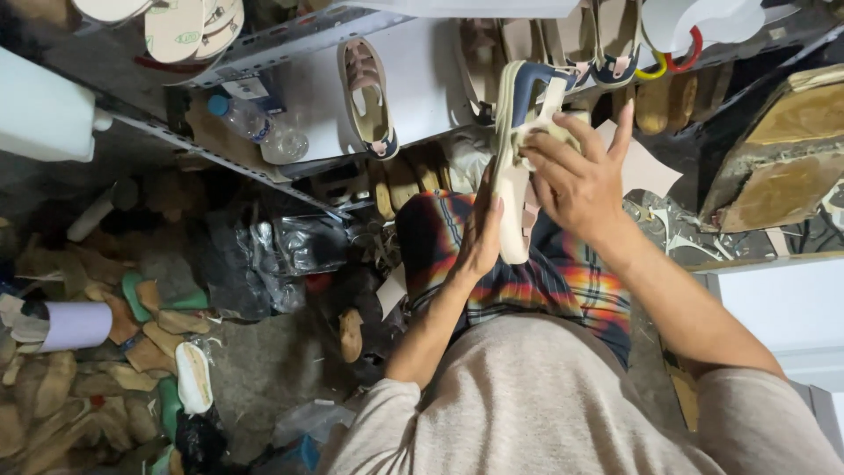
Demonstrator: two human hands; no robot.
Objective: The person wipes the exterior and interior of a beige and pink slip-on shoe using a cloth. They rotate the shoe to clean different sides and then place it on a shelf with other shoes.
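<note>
Sandal: a cream sandal [512, 167] with navy straps, held upright over the person's plaid lap [563, 273], centre of the scene.
Left hand: the left hand [479, 233] lies flat, fingers together, against the sole's left side.
Right hand: the right hand [580, 180] grips the straps, fingers curled, forefinger raised.
Far: a shelf [290, 40] with a lone sandal [369, 97] and plastic bottle [259, 127].

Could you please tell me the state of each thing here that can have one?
Cream sandal with navy strap: held upright on edge between both hands, above the lap.
Left hand: flat against the sandal's sole side.
Right hand: fingers spread over the sandal's straps.
Clear plastic bottle with blue cap: capped, lying on the shelf.
Pink-strapped sandal: resting on the shelf, untouched.
White shoe sole: lying on the floor.
</note>
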